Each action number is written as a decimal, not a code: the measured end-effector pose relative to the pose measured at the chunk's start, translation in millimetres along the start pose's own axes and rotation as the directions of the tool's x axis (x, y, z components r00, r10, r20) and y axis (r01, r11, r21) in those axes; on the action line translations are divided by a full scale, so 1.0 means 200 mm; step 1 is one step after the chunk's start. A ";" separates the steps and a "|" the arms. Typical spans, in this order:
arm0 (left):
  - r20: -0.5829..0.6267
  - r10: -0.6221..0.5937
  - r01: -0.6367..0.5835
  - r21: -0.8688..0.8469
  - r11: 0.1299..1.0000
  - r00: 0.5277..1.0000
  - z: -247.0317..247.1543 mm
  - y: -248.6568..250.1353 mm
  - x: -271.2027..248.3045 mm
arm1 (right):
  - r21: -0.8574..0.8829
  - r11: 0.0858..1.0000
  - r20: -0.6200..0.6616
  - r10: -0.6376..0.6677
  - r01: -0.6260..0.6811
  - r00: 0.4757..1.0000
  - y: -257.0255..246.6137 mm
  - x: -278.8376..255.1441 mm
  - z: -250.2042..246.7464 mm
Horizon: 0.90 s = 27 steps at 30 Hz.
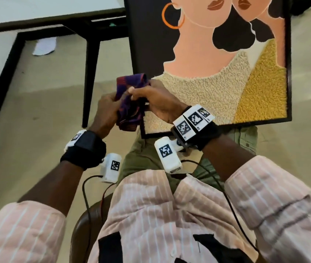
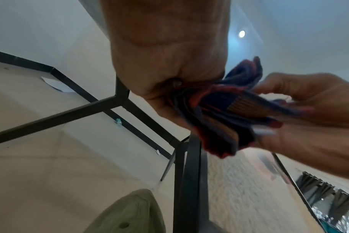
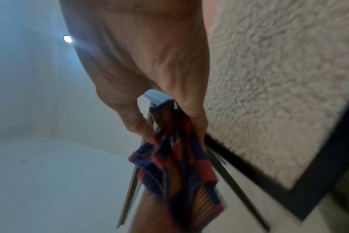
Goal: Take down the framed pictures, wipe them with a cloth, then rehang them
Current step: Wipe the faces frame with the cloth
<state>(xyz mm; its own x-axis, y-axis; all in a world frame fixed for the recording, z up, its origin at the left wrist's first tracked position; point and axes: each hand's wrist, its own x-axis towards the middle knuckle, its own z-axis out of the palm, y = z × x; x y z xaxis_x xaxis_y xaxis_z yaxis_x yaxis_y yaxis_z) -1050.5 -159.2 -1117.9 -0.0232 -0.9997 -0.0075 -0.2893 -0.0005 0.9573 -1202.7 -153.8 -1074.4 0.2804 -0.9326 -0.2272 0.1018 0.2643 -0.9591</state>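
A black-framed picture (image 1: 224, 76) of two figures, with fluffy cream and yellow patches, rests on my lap and leans away from me. A purple and red striped cloth (image 1: 130, 103) hangs bunched at its lower left corner. My left hand (image 1: 107, 111) grips the cloth from the left. My right hand (image 1: 156, 103) pinches the same cloth from the right, lying over the cream patch. In the left wrist view the cloth (image 2: 229, 113) sits between my left hand (image 2: 165, 71) and my right hand (image 2: 309, 116). In the right wrist view my right hand (image 3: 165, 110) pinches the cloth (image 3: 177, 165) beside the frame (image 3: 309, 193).
A black-legged table (image 1: 92, 59) stands ahead on the left over a beige floor. A scrap of white paper (image 1: 44, 46) lies on the floor by a black skirting line. I sit on a brown chair (image 1: 82, 228), with cables running from the wrist cameras.
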 end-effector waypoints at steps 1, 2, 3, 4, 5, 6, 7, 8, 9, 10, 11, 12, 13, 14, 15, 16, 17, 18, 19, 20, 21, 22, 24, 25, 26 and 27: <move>-0.012 0.003 -0.003 -0.009 1.000 1.000 -0.01 0.00 0.00 | -0.045 0.999 -0.020 -0.022 0.022 1.000 0.00 0.00 -0.01; -0.048 -0.021 0.019 -0.035 0.999 0.999 -0.03 0.00 0.00 | -0.140 0.989 -0.088 -0.054 0.042 0.995 0.01 0.01 -0.04; -0.087 -0.076 0.070 -0.069 0.995 0.993 -0.05 -0.02 0.02 | -0.282 0.958 -0.183 -0.112 0.057 0.977 0.01 0.02 -0.08; -0.104 -0.126 0.112 -0.123 0.986 0.987 -0.06 -0.04 0.02 | -0.462 0.885 -0.263 -0.198 0.057 0.944 0.02 0.02 -0.12; -0.081 -0.153 0.140 -0.151 0.979 0.985 -0.06 -0.07 0.03 | -0.637 0.770 -0.295 -0.298 0.046 0.908 0.04 0.03 -0.16; -0.035 -0.158 0.149 -0.188 0.971 0.987 -0.05 -0.08 0.03 | -0.772 0.635 -0.271 -0.379 0.036 0.885 0.05 0.02 -0.19; 0.016 -0.170 0.169 -0.203 0.964 0.985 -0.03 -0.10 0.02 | -0.855 0.518 -0.222 -0.425 0.035 0.877 0.07 0.03 -0.21; 0.066 -0.198 0.208 -0.203 0.957 0.978 0.02 -0.09 0.00 | -0.901 0.432 -0.171 -0.444 0.043 0.880 0.09 0.03 -0.22; 0.077 -0.254 0.263 -0.156 0.952 0.964 0.06 -0.08 -0.01 | -0.928 0.369 -0.128 -0.444 0.051 0.887 0.11 0.03 -0.23; 0.066 -0.299 0.306 -0.131 0.943 0.952 0.10 -0.07 -0.01 | -0.947 0.317 -0.097 -0.436 0.052 0.895 0.12 0.03 -0.22; 0.015 -0.309 0.309 -0.092 0.947 0.951 0.14 -0.06 -0.02 | -0.963 0.265 -0.074 -0.429 0.047 0.900 0.13 0.04 -0.21; -0.083 -0.283 0.279 -0.056 0.958 0.955 0.17 -0.07 -0.01 | -0.975 0.218 -0.059 -0.423 0.038 0.904 0.13 0.04 -0.21; -0.223 -0.235 0.240 -0.003 0.971 0.946 0.20 -0.09 0.00 | -0.983 0.182 -0.049 -0.420 0.031 0.906 0.13 0.05 -0.20; -0.367 -0.180 0.214 0.053 0.975 0.913 0.21 -0.10 0.01 | -0.987 0.159 -0.042 -0.414 0.027 0.909 0.13 0.05 -0.20; -0.455 -0.154 0.217 0.089 0.972 0.877 0.21 -0.09 0.01 | -0.988 0.149 -0.039 -0.410 0.025 0.911 0.12 0.05 -0.19; -0.481 -0.144 0.224 0.112 0.968 0.865 0.23 -0.08 0.02 | -0.988 0.151 -0.038 -0.406 0.026 0.913 0.12 0.05 -0.19; -0.476 -0.144 0.230 0.127 0.965 0.867 0.24 -0.06 0.01 | -0.987 0.156 -0.039 -0.404 0.027 0.914 0.12 0.05 -0.19; -0.475 -0.136 0.225 0.137 0.965 0.869 0.26 -0.04 0.01 | -0.987 0.159 -0.038 -0.402 0.029 0.915 0.12 0.05 -0.18; -0.486 -0.151 0.233 0.113 0.966 0.861 0.27 -0.02 0.00 | -0.988 0.150 -0.030 -0.398 0.033 0.917 0.13 0.06 -0.18; -0.495 -0.175 0.238 0.068 0.969 0.851 0.29 0.01 -0.02 | -0.991 0.131 -0.022 -0.394 0.033 0.919 0.14 0.05 -0.18; -0.499 -0.199 0.247 0.030 0.969 0.843 0.30 0.04 -0.03 | -0.994 0.105 -0.015 -0.394 0.028 0.919 0.14 0.06 -0.18; -0.494 -0.208 0.250 0.019 0.968 0.844 0.32 0.06 -0.04 | -0.996 0.084 -0.012 -0.398 0.023 0.917 0.15 0.06 -0.18; -0.452 -0.237 0.272 0.013 0.962 0.860 0.36 0.09 -0.05 | -0.997 0.074 -0.015 -0.404 0.017 0.915 0.16 0.06 -0.17; -0.431 -0.263 0.288 -0.006 0.958 0.863 0.37 0.10 -0.04 | -0.997 0.079 -0.016 -0.401 0.017 0.916 0.16 0.06 -0.17; -0.413 -0.285 0.295 -0.040 0.955 0.865 0.38 0.11 -0.03 | -0.997 0.079 -0.010 -0.389 0.022 0.921 0.17 0.07 -0.17; -0.396 -0.296 0.293 -0.068 0.954 0.869 0.38 0.12 -0.02 | -0.997 0.072 0.005 -0.372 0.034 0.928 0.17 0.07 -0.18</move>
<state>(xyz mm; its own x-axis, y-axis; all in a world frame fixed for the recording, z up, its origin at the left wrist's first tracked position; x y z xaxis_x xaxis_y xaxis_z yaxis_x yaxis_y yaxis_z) -1129.9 -153.2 -1117.8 0.4441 -0.8787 -0.1752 -0.2176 -0.2955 0.9302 -1228.9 -166.7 -1115.3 0.2272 -0.9627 0.1469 -0.9345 -0.2580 -0.2454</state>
